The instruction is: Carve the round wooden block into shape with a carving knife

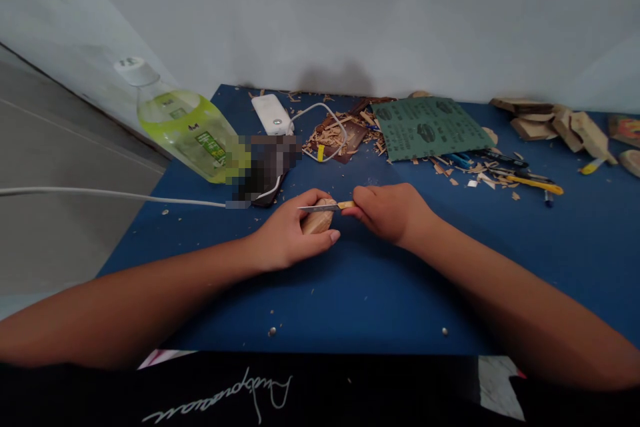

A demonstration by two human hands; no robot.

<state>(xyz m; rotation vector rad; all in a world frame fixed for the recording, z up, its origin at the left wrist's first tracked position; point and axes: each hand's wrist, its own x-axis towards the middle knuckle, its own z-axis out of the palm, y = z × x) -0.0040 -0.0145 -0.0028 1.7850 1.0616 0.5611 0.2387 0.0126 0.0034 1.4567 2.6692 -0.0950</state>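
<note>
My left hand [293, 230] is wrapped round a small carved piece of wood [319, 220], just above the blue table [340, 293]. Thumb and fingers clasp it from the near and far sides. My right hand [387, 210] is closed in a fist on the handle of a small knife [323, 207]. The knife's thin blade points left and lies across the top of the wood. Whether its edge bites into the wood is too small to tell. Most of the handle is hidden inside my right fist.
A bottle of yellow-green liquid [187, 130] stands at the left, near a white power bank [270, 113] and cable. Behind my hands are wood shavings [325, 133] and a green sandpaper sheet [433, 128]. Rightward lie a yellow cutter [535, 182] and several wood blocks [570, 127].
</note>
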